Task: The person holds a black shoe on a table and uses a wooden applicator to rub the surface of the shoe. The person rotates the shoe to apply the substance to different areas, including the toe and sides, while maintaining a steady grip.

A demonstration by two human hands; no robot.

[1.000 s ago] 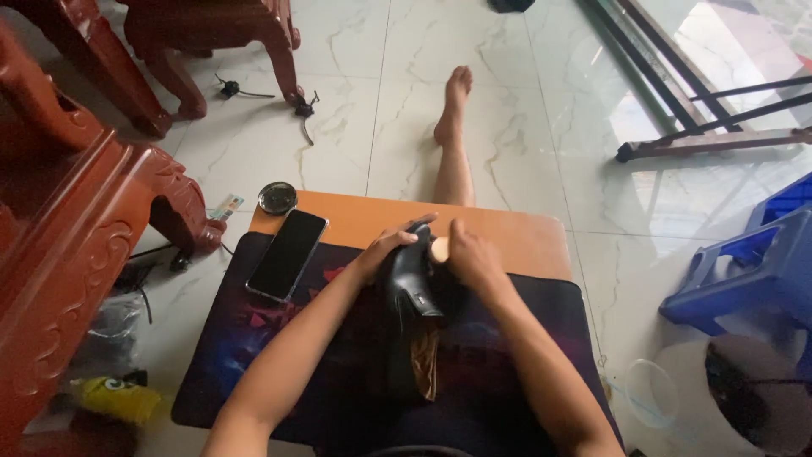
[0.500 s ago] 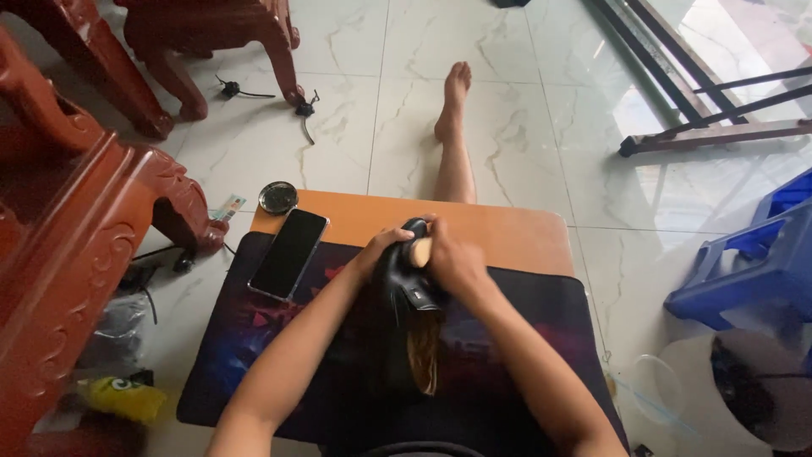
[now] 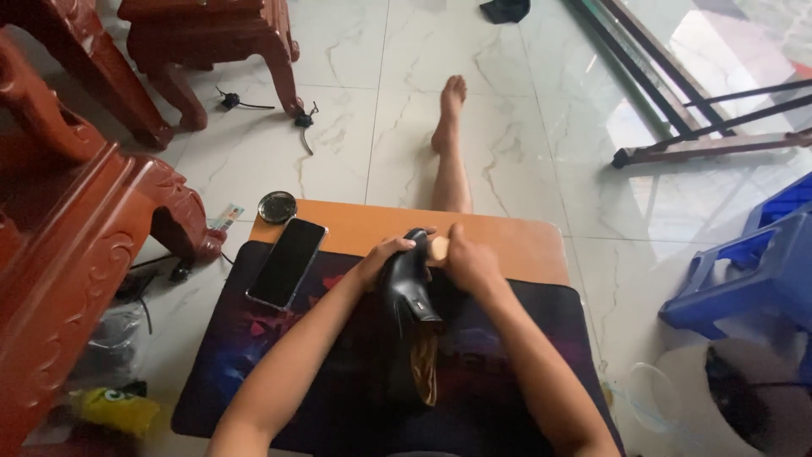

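Both hands on the black shoe (image 3: 408,292) at frame centre: your left hand (image 3: 382,256) fingers grip its toe, your right hand (image 3: 470,263) has slid right since a moment ago, fingers closed around the pale applicator (image 3: 438,248).

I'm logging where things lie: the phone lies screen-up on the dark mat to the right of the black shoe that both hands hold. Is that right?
Not quite. The head view shows the phone on the dark mat to the left of the black shoe, not the right. The left hand and right hand do both hold the shoe.
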